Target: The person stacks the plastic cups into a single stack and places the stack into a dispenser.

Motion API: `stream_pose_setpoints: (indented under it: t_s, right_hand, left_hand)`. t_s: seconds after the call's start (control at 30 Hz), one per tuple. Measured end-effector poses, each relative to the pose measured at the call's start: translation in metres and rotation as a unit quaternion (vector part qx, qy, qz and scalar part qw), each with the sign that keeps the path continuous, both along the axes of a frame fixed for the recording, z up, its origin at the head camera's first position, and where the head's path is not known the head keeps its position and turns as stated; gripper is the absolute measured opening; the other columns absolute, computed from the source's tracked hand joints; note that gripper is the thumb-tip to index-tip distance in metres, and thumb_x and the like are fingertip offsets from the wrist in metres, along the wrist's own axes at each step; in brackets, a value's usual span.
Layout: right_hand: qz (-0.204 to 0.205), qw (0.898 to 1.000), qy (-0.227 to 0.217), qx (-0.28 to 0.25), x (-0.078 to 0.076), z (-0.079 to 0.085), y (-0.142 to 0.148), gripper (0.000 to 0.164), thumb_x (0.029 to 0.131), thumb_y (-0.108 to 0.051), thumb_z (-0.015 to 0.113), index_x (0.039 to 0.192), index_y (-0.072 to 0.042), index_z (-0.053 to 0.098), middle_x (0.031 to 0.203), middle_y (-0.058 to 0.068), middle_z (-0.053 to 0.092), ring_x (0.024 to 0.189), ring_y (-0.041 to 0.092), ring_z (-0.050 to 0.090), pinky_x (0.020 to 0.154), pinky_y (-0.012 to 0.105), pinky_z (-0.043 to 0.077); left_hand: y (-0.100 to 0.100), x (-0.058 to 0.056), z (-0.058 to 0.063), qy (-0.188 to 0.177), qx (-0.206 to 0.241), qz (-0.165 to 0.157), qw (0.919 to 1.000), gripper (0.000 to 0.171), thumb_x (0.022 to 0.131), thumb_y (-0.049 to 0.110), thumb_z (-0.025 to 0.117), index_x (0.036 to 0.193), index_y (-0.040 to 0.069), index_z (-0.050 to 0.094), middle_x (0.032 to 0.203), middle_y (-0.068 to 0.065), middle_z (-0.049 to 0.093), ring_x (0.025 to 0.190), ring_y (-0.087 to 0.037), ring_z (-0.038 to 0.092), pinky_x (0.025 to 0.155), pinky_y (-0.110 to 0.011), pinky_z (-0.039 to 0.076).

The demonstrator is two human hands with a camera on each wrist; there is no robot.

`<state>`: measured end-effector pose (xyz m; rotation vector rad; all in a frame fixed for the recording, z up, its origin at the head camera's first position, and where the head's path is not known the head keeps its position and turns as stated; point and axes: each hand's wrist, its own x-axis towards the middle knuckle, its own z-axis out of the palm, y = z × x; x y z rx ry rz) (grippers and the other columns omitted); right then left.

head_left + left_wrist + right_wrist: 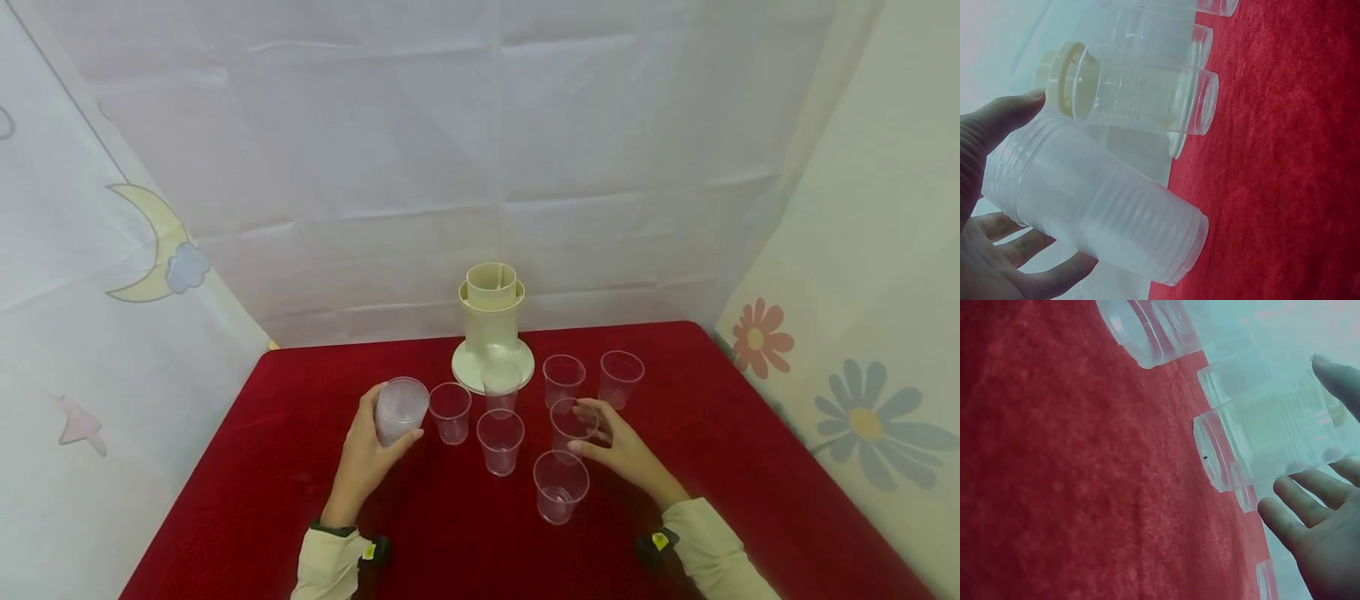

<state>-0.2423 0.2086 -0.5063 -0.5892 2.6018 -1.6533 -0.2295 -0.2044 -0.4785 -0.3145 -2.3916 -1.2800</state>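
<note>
Left hand (pixel 366 454) has fingers wrapped round the stack (pixel 402 408), tilted beside the standing cups. Right hand (pixel 621 450) curves thumb and fingers round a cup (pixel 564 429) on the red cloth (pixel 247 467); can't really tell how firmly. One sideways nudge could tip the front cup (pixel 559 493), they're that close.

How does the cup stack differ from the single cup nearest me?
The cup stack is several nested cups; the nearest cup is just one. The cup stack looks cloudy, while the nearest cup is see-through. The left grip holds the cup stack; the nearest cup stands on the red cloth. Both are plastic, with open rims facing up.
</note>
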Motion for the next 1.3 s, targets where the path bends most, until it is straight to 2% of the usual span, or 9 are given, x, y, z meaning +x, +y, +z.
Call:
stream_pose_setpoints:
  t_s: [0.13, 0.27, 0.37, 0.43, 0.87, 1.3]
  right_hand:
    - [0.002, 1.0, 0.003, -0.005, 0.0, 0.0, 0.001, 0.068, 0.091, -0.019, 0.075, 0.146, -0.006, 0.037, 0.146, 0.019, 0.049, 0.135, 0.039, 0.045, 0.105, 0.054, 0.04]
    - [0.006, 1.0, 0.008, -0.016, 0.0, 0.001, 0.002, 0.068, 0.091, -0.017, 0.075, 0.145, -0.004, 0.037, 0.144, 0.02, 0.051, 0.132, 0.039, 0.048, 0.103, 0.033, 0.046]
    - [0.007, 1.0, 0.012, -0.022, 0.0, 0.003, 0.002, 0.067, 0.091, -0.016, 0.074, 0.145, -0.005, 0.037, 0.143, 0.021, 0.052, 0.13, 0.04, 0.05, 0.098, 0.018, 0.043]
    - [0.007, 1.0, 0.013, -0.024, 0.001, 0.004, 0.002, 0.066, 0.091, -0.016, 0.074, 0.145, -0.006, 0.037, 0.142, 0.021, 0.052, 0.129, 0.04, 0.051, 0.096, 0.014, 0.041]
    - [0.006, 0.999, 0.025, -0.025, 0.002, 0.008, 0.003, 0.064, 0.091, -0.014, 0.074, 0.144, -0.009, 0.038, 0.139, 0.02, 0.055, 0.127, 0.038, 0.053, 0.097, 0.014, 0.042]
    - [0.002, 0.999, 0.044, -0.024, 0.004, 0.017, 0.002, 0.064, 0.092, -0.011, 0.072, 0.144, -0.002, 0.036, 0.138, 0.024, 0.055, 0.126, 0.041, 0.053, 0.097, 0.018, 0.044]
  left_hand:
    - [0.0, 0.0, -0.001, 0.0, -0.001, 0.003, 1.0, 0.088, 0.077, 0.027, 0.088, 0.148, 0.014, 0.037, 0.136, -0.014, 0.053, 0.111, -0.034, 0.058, 0.088, -0.059, 0.052]
    - [0.0, 0.0, -0.001, 0.002, 0.0, 0.003, 1.0, 0.089, 0.077, 0.027, 0.088, 0.148, 0.014, 0.037, 0.137, -0.014, 0.053, 0.111, -0.034, 0.058, 0.088, -0.059, 0.052]
    - [0.0, -0.001, -0.001, 0.003, -0.001, 0.002, 1.0, 0.089, 0.077, 0.028, 0.088, 0.148, 0.013, 0.036, 0.137, -0.015, 0.053, 0.111, -0.034, 0.058, 0.088, -0.059, 0.052]
    - [0.0, -0.001, 0.0, 0.004, -0.001, 0.003, 1.0, 0.089, 0.077, 0.028, 0.088, 0.148, 0.013, 0.037, 0.136, -0.015, 0.053, 0.111, -0.035, 0.058, 0.088, -0.059, 0.052]
    - [0.001, -0.001, -0.001, 0.001, -0.003, 0.004, 1.0, 0.09, 0.076, 0.027, 0.088, 0.148, 0.013, 0.036, 0.136, -0.015, 0.053, 0.111, -0.034, 0.058, 0.088, -0.058, 0.051]
    - [0.001, 0.001, 0.0, -0.009, -0.005, 0.007, 0.9999, 0.09, 0.076, 0.026, 0.088, 0.148, 0.014, 0.036, 0.137, -0.015, 0.053, 0.112, -0.035, 0.057, 0.09, -0.06, 0.051]
